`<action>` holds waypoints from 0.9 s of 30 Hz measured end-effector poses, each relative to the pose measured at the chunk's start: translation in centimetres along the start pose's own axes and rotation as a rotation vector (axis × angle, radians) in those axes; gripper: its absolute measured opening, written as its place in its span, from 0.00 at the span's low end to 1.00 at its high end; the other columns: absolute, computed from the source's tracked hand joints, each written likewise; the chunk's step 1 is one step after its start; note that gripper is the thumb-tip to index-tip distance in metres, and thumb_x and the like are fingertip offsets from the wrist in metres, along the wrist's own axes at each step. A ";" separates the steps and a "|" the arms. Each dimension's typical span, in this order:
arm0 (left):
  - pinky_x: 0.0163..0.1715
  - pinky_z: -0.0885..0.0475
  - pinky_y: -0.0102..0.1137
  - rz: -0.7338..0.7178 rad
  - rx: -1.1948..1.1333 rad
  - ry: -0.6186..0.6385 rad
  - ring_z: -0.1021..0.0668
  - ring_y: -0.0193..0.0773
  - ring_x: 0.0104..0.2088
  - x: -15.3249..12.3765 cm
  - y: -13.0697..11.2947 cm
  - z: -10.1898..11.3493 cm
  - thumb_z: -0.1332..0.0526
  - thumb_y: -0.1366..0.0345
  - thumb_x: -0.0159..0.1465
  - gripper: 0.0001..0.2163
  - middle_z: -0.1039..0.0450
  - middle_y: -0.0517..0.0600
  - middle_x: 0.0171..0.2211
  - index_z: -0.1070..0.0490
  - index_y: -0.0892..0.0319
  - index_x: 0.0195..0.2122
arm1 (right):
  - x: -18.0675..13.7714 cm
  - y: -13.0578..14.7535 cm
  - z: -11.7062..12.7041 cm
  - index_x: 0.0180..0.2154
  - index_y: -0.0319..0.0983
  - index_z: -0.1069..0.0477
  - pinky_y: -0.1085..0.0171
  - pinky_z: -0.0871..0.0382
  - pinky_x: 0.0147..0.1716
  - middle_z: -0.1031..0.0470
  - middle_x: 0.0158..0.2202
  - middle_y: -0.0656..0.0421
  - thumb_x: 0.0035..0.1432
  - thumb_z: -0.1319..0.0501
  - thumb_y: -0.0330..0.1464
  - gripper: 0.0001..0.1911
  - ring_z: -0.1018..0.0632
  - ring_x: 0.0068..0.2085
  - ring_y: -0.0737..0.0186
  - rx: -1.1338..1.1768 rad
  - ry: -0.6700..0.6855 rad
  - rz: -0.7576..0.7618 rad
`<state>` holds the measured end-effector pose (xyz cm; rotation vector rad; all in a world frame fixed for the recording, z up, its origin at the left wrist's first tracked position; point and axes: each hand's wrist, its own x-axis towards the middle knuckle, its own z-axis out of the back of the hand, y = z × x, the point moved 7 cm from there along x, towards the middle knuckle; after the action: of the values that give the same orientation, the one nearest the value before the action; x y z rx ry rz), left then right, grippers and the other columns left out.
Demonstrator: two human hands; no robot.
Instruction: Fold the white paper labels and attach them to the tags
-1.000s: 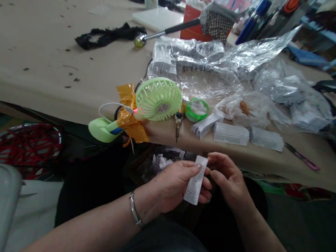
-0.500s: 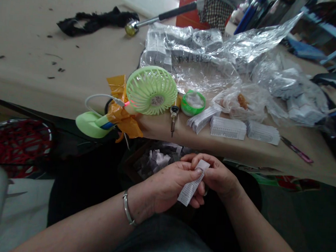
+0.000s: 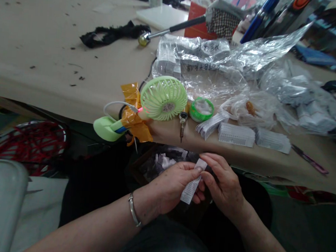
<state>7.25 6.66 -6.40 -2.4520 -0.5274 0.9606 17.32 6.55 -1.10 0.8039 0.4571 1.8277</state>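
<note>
A white label (image 3: 190, 189) printed with small text is pinched under the thumb of my left hand (image 3: 178, 182), slanting down past the fingers. My right hand (image 3: 224, 181) sits at the label's upper end, its thumb beside the edge and its forefinger stretched along the top, with a gap between them. Both hands are over my lap, just in front of the table edge. Under that edge, a container of loose white and grey label pieces (image 3: 165, 162) lies partly hidden behind my left hand. Several stacks of similar labels (image 3: 236, 135) rest near the table's front.
A green fan (image 3: 164, 99) is fixed with orange tape at the table edge. Beside it are a soldering-iron-like pointed tool (image 3: 182, 125) and a green tub (image 3: 201, 109). Small pink-handled scissors (image 3: 311, 160) lie right. Clear plastic bags (image 3: 211, 75) cover the middle; a chair (image 3: 6, 176) stands left.
My right hand has loosened from a closed grip near the label's top, its fingers now straighter and apart. The left hand keeps the label. The whole view has shifted slightly.
</note>
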 end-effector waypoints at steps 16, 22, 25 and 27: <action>0.23 0.34 0.25 -0.225 0.224 -0.121 0.29 0.30 0.22 -1.6 -1.8 1.4 0.43 0.57 0.61 0.12 0.33 0.46 0.21 0.33 0.61 0.28 | 1.1 -3.2 -4.9 0.28 0.38 0.31 0.70 0.35 0.23 0.31 0.24 0.64 0.53 0.35 0.35 0.08 0.31 0.23 0.71 0.983 -0.017 -0.620; 0.28 0.35 0.25 -0.396 0.444 -0.254 0.30 0.31 0.26 -2.4 -3.9 2.9 0.43 0.62 0.62 0.10 0.30 0.47 0.24 0.28 0.61 0.27 | 2.8 -1.6 -5.0 0.28 0.39 0.32 0.70 0.34 0.20 0.33 0.21 0.65 0.53 0.37 0.37 0.09 0.32 0.20 0.70 0.894 0.005 -0.588; 0.32 0.34 0.26 -0.526 0.579 -0.367 0.28 0.33 0.31 -3.2 -5.4 3.6 0.43 0.65 0.61 0.08 0.27 0.47 0.28 0.26 0.61 0.31 | 3.8 -1.1 -4.3 0.27 0.38 0.31 0.72 0.39 0.20 0.35 0.20 0.65 0.52 0.37 0.36 0.09 0.34 0.21 0.72 0.716 -0.042 -0.528; 0.34 0.33 0.26 -0.582 0.650 -0.431 0.26 0.34 0.31 -3.6 -6.1 3.9 0.43 0.66 0.62 0.08 0.26 0.47 0.29 0.25 0.60 0.33 | 4.3 -0.8 -4.1 0.27 0.37 0.31 0.72 0.42 0.20 0.36 0.20 0.66 0.53 0.38 0.36 0.09 0.37 0.21 0.73 0.627 -0.048 -0.497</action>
<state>0.89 10.94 -3.77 -1.4055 -0.8476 1.1641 13.91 11.02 -3.15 1.0323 1.1220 1.2005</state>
